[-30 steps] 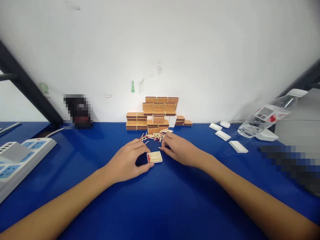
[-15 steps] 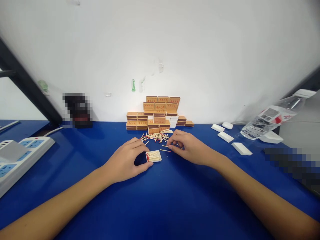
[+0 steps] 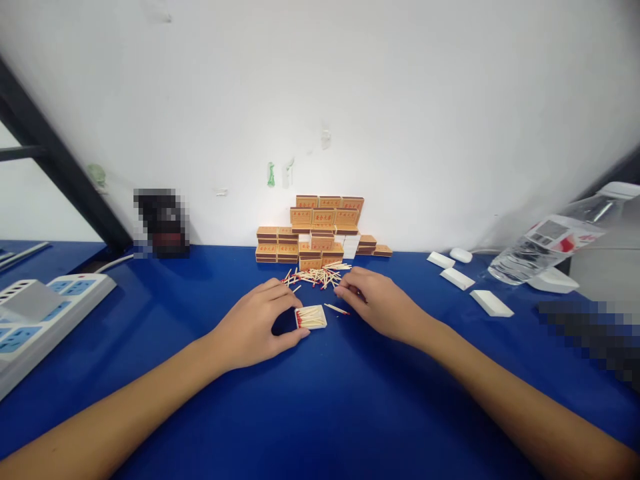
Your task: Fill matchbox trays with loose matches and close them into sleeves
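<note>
A small white matchbox tray (image 3: 318, 325) with red-tipped matches in it lies on the blue table. My left hand (image 3: 260, 325) grips its left end between thumb and fingers. To the right of the tray is one loose match (image 3: 337, 309). Just past that match, my right hand (image 3: 379, 300) is closed with thumb and fingertips together, low over the table; whatever is in the pinch is hidden. A loose heap of matches (image 3: 320, 276) lies beyond both hands, in front of stacked matchboxes (image 3: 325, 217).
At left are a power strip (image 3: 75, 303) and a blurred dark object (image 3: 163, 223). On the right lie several white pieces (image 3: 457, 279), a small rounded white case (image 3: 461, 255) and a tilted clear bottle (image 3: 545, 247). A wall (image 3: 425, 133) rises behind the matchboxes.
The match at my right fingertips no longer shows. The loose match beside the tray has turned slightly. My left hand still holds the tray, and the whole view has shifted a little.
</note>
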The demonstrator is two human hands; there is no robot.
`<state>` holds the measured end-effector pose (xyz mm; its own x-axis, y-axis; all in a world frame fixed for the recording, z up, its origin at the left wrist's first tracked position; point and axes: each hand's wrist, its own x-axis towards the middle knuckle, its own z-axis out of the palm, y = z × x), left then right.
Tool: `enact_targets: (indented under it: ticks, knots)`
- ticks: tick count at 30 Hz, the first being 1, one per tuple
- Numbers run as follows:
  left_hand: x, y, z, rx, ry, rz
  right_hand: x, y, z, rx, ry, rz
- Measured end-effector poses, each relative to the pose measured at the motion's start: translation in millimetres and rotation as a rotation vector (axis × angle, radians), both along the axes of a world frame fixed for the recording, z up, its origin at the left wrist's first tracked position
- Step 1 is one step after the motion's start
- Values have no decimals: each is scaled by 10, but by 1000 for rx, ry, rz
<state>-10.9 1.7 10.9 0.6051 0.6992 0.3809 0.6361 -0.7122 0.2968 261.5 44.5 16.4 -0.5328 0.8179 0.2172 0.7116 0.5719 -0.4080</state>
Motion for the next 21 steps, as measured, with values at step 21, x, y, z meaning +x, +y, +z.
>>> enact_targets:
  ticks: [21]
  knots:
    - [-7,-10,29,0,7,-12,123,4,42,-103,-113,186]
